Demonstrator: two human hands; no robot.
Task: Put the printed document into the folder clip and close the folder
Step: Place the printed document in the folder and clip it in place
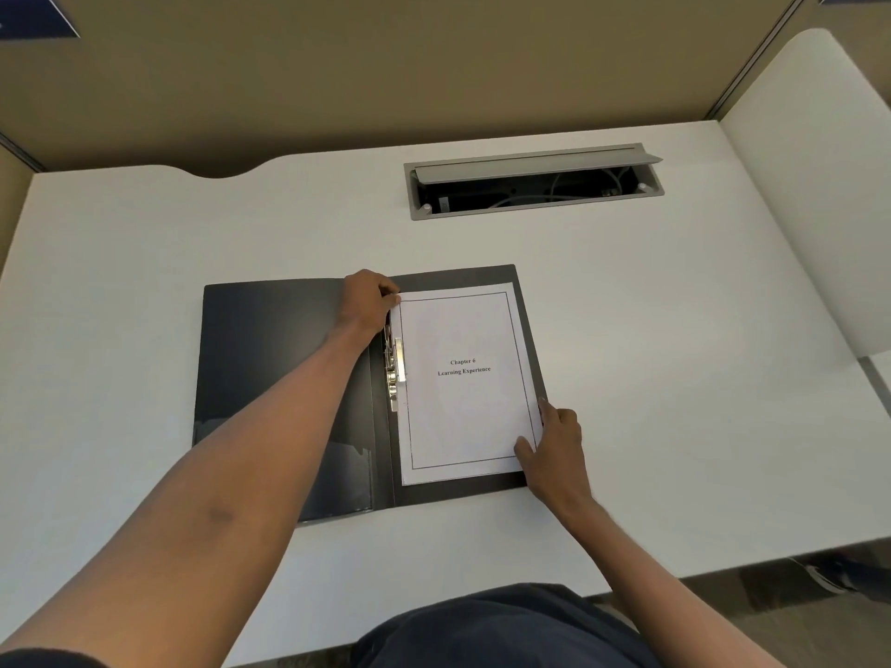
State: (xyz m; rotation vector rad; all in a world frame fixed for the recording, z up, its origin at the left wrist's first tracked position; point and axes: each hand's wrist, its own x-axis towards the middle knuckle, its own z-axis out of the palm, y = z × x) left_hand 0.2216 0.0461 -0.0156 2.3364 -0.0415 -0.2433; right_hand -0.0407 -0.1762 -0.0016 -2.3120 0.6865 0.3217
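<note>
A black folder (pixel 270 359) lies open on the white desk. The printed document (pixel 463 407), titled "Chapter 6 Learning Experience", rests on the folder's right half. Its left edge sits at the metal clip (pixel 396 373) along the spine, and the clip's lever looks raised. My left hand (pixel 367 301) pinches the document's top left corner near the top of the clip. At the lower right corner, my right hand (pixel 554 445) grips the document, thumb on the page and fingers along its right edge.
An open grey cable hatch (pixel 533 183) with wires inside is set in the white desk (pixel 675 306) behind the folder. Tan partition walls surround the desk, and a white side panel (pixel 815 185) stands at the right.
</note>
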